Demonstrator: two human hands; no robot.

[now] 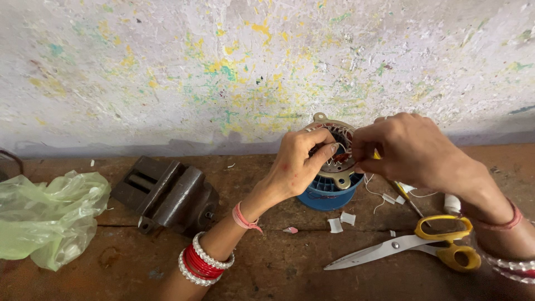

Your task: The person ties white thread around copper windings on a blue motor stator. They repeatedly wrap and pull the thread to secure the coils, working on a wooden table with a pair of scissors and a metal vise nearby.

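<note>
- A round motor stator [334, 161] with copper windings sits on a blue plastic base [326, 195], at the back of the brown tabletop [278, 262] close to the paint-flecked wall [223, 61].
- The left hand [298, 161] is curled over the stator's near rim, thumb and forefinger pinched at the windings (what they pinch is too small to tell).
- The right hand [404, 147] is closed just beside it on the stator's right edge, gripping a thin yellow-handled tool [402, 192] whose shaft runs down to the tabletop.
- White paper scraps [341, 222] lie in front of the base.
- Yellow-handled scissors [418, 245] lie shut to the right, near the right wrist.
- A dark metal vise [167, 192] lies to the left, well apart from the stator.
- A crumpled green plastic bag [47, 217] sits at the far left.
</note>
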